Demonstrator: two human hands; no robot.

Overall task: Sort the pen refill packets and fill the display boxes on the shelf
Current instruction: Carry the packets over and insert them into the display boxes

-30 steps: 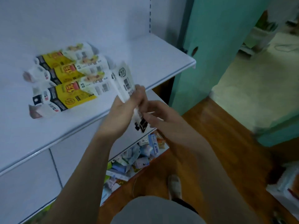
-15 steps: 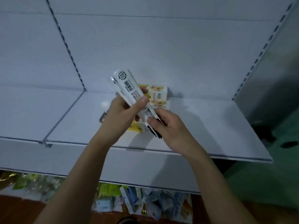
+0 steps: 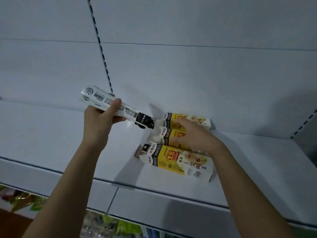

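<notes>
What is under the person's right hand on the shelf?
The right hand rests on the middle of three yellow boxes lying side by side on the white shelf. Its fingers also reach the far box. The hand covers much of the middle box's top.

L hand (image 3: 101,117) clenched, R hand (image 3: 192,134) flat

white packets (image 3: 109,104) with black print and black ends; yellow-and-white boxes (image 3: 180,158) at 3 o'clock; pale grey shelf (image 3: 68,152).
</notes>
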